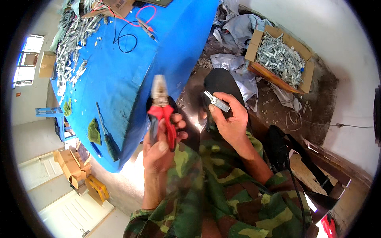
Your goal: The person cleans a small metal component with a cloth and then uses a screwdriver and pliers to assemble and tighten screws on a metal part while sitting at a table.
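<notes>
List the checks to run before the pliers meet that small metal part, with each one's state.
1. Left hand grips the pliers by the red handles: ok.
2. Right hand pinches the small metal part: ok.
3. Pliers apart from the part: ok.
4. Plier jaws open or closed: cannot tell, blurred.
5. Part's end clear of fingers: ok.
6. Cardboard box of metal parts beside the person: ok.

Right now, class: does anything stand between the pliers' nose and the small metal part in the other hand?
Nothing visible does: open air separates the red-handled pliers in the left hand from the metal part pinched by the right hand.
</notes>
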Demonstrator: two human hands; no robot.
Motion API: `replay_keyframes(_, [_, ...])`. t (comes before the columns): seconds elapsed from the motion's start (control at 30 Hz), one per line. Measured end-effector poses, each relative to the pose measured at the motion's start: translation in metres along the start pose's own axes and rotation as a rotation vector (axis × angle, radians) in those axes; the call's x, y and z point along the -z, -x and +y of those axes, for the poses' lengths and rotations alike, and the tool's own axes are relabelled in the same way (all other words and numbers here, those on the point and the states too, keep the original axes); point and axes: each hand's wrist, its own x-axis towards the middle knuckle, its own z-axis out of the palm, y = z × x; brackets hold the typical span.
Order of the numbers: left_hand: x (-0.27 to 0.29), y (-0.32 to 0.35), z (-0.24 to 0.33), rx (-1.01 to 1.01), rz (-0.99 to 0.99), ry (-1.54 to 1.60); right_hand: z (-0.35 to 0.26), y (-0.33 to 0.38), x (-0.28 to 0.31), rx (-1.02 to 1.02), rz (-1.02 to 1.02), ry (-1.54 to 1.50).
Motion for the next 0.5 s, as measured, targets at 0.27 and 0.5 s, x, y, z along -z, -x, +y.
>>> replay_keyframes(0.27, [0.007, -0.007, -0.011, 0.320, -0.070, -0.670, -0.006, -0.004, -0.008, 0.091, -0.048, 0.035])
replay_keyframes(0.5, [0.008, -0.004, -0.016, 0.168, -0.183, -0.817, 0.000, -0.004, -0.007, 0.156, -0.031, 0.145])
